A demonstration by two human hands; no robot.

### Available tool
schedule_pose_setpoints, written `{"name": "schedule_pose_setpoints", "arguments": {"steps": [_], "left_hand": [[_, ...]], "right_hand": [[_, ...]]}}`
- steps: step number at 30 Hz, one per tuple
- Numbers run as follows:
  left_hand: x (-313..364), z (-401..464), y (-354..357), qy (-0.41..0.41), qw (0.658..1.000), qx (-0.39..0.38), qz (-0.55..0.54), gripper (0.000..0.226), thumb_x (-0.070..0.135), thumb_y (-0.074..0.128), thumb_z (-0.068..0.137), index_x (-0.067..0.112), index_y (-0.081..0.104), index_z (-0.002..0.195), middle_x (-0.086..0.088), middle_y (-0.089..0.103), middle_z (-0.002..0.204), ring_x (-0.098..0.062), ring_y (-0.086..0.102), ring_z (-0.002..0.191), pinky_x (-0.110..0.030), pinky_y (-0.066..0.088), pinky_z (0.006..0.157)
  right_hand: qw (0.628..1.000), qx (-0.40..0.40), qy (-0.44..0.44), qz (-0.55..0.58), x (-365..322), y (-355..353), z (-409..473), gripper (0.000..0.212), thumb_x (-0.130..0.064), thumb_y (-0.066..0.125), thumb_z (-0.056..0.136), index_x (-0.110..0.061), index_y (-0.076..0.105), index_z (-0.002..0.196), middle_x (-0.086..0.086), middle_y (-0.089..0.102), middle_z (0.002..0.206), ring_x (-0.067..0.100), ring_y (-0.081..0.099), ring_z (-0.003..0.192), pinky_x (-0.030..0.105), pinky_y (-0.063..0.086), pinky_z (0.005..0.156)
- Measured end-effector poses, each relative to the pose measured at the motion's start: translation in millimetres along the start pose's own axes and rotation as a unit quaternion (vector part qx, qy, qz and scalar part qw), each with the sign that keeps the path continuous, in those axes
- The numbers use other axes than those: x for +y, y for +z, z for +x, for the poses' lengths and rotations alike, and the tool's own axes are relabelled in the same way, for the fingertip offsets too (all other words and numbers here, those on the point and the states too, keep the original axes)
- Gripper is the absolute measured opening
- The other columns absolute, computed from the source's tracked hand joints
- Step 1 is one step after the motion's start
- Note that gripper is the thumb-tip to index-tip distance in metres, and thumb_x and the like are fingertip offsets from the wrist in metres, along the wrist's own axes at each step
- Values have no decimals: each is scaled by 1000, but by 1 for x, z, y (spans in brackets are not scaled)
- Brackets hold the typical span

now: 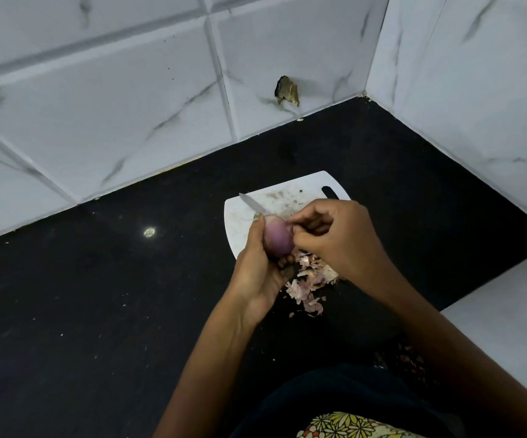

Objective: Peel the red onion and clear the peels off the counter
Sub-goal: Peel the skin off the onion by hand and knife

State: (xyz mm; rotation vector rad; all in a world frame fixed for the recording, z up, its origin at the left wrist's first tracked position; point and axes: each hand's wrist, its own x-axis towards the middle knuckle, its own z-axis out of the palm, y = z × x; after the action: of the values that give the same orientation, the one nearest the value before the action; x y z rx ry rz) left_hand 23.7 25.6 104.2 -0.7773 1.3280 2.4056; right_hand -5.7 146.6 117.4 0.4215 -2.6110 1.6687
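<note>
**Friend:** What's in front of you, biggest thing first?

**Me:** One black stone counter (82, 295), running to a white marble-look tiled wall (113, 105) on the far side and right. On it lies one white plastic cutting board (290, 194) with a handle slot at its far right corner. Just near of the board sits one loose heap of papery pink-and-white onion peels (308, 279), too many scraps to count.

**Friend:** And the onion?

**Me:** One small round red onion (277, 237), held up above the board's near edge. My left hand (255, 273) wraps around it from the left and underneath. My right hand (334, 238) has its fingertips pinched at the onion's top right, on what I take to be a bit of skin. One thin steel knife blade (252, 204) pokes out on the far side of my left hand; I can't tell what holds its handle.

**Friend:** How does it handle?

**Me:** Light and firm, I'd judge, and the bared purple surface looks smooth, likely slippery. So I cup it round the middle and pull skin from the end. The peels look dry, brittle, featherlight; gathering them calls for scooping, not pinching.
</note>
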Motion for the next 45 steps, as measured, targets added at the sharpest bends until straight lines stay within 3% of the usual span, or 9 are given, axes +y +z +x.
{"name": "schedule_pose_setpoints", "arguments": {"steps": [7,13,16,19,22,28,37,42,45], "left_hand": [[3,-4,-3,-29,998,-36,-29,49,46,34,94,8,61,78,-7,59,65,-12,43,48,-18,30,41],[3,-3,-6,-46,996,-43,-62,44,44,41,91,6,60,82,-10,61,74,-13,44,49,-19,29,42],[2,-3,-6,-44,997,-40,-54,41,43,40,92,7,58,87,-9,61,76,-13,45,48,-19,28,40],[1,-2,-6,-29,998,-36,-33,42,44,37,94,9,59,85,-5,58,70,-11,44,47,-17,29,38],[0,-1,-4,-2,1000,-31,-3,43,45,33,96,13,62,92,-1,61,66,-9,50,47,-16,36,38],[-1,1,-1,18,999,-33,34,49,48,33,94,14,63,111,-3,72,94,-13,66,82,-28,48,68],[2,0,-3,17,999,-27,33,33,43,37,92,16,54,99,2,56,63,-6,48,47,-16,36,40],[0,5,-4,27,998,-18,47,44,49,35,92,17,59,110,-7,66,92,-13,60,72,-22,45,53],[-1,5,-1,45,996,-17,72,41,46,34,94,15,61,103,-2,68,83,-12,62,72,-26,46,62]], "right_hand": [[984,31,108,138,25,-2,2,11,2,70,79,-3,69,88,13,71,80,21,70,70,27,60,64],[987,49,150,27,61,10,0,5,-11,66,86,-8,69,88,4,70,77,16,69,70,39,59,70],[990,5,110,-93,61,12,0,16,-17,57,93,-8,70,96,4,63,95,12,61,85,22,48,74],[998,22,54,-35,37,7,-2,10,-15,65,87,-11,70,95,-1,58,97,0,58,81,7,44,67],[997,-28,11,68,4,-2,-7,17,-17,75,79,-15,70,94,-3,66,94,5,64,81,13,51,67],[998,-25,-53,-33,-16,7,-13,30,-15,81,67,-15,68,94,-3,65,88,6,63,74,19,53,66],[999,-37,-1,31,-13,-2,-9,17,0,72,74,-12,69,85,-4,70,75,6,66,69,12,53,63],[998,-60,-1,29,-15,-4,-13,27,-16,82,69,-12,69,92,-5,70,81,6,67,73,15,54,63],[999,-41,-11,0,-17,0,-15,28,-15,83,66,-9,68,88,-4,69,75,6,66,68,18,55,63]]}}
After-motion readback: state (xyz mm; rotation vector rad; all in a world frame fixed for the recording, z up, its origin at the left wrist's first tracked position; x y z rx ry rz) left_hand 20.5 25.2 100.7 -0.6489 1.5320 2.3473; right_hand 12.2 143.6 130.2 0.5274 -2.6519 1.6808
